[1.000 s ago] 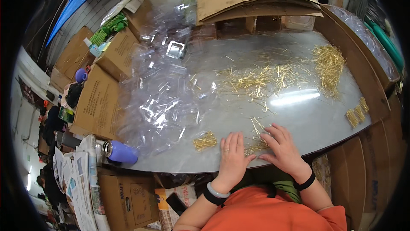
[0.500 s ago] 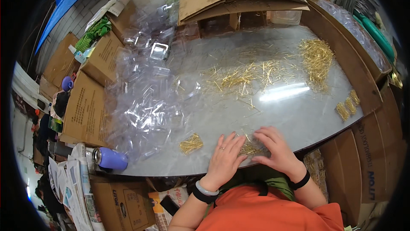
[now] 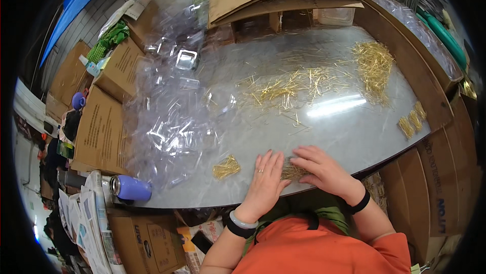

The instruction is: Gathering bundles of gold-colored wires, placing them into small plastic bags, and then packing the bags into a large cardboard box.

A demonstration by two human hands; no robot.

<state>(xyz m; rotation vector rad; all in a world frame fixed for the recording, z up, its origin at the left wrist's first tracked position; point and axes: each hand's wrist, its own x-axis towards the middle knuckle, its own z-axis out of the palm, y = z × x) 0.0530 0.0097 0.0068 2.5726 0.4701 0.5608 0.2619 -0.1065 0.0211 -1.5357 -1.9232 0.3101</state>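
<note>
My left hand point(image 3: 266, 180) lies nearly flat by the table's near edge, fingers stretched out and a ring on one of them. Facing it, my right hand point(image 3: 324, 172) is open with its fingers slightly curved. A small heap of thin gold-coloured wire pieces point(image 3: 292, 172) lies between the two, flanked by both hands and partly hidden by the right fingers. To the left of my left hand rests a neat bundle of the same gold pieces point(image 3: 226, 167). Whether the pieces are pins or clips is too small to tell.
Clear plastic boxes point(image 3: 177, 107) cover the table's left side. Loose gold pieces point(image 3: 283, 89) are scattered mid-table, with a thick pile point(image 3: 373, 69) farther right. Several small bundles point(image 3: 414, 120) sit at the right edge. A purple bottle point(image 3: 132, 188) stands at the near left corner.
Both hands have shifted slightly up the picture. The left fingers are straighter and closer together; the right hand has come down over the small heap, which looks more gathered.
</note>
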